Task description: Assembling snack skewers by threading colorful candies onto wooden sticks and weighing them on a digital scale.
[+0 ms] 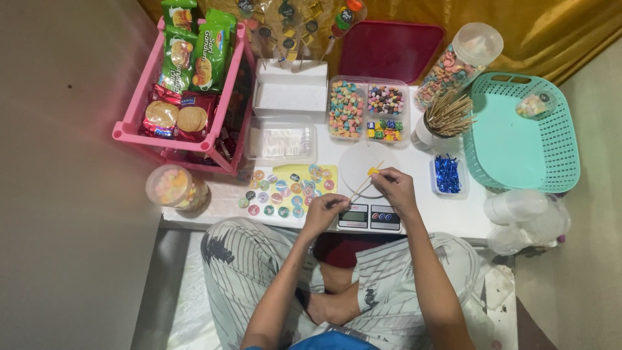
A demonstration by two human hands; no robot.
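While I sit cross-legged at the low white table (pixel 453 217), my right hand (pixel 395 189) pinches a thin wooden skewer (pixel 363 185) near its upper end, where a small yellow candy piece (pixel 372 172) sits on the stick. My left hand (pixel 324 210) closes on the skewer's lower end, so the stick runs diagonally between both hands and stays steady.

I hold it right over the round white platter of the kitchen scale (pixel 363 170), centre of the frame, probably so dropped pieces land there.

Supplies sit in an arc within arm's reach:
- divided clear box of coloured candies (pixel 367 109), just above the scale
- cup of spare skewers (pixel 446 118), right of that box
- tall jar of cereal rings (pixel 457 65), upper right, tilted
- small tray of blue foil ties (pixel 447 174), right of the scale
- yellow sheet of round stickers (pixel 288 188), left of the scale
- teal basket (pixel 525 136), far right, holding one small packet
- pink rack of biscuit packs (pixel 184 84), upper left
- lidded tub of candy (pixel 173 186), below the rack

Finished sticks stand upright at the top centre, out of the way.
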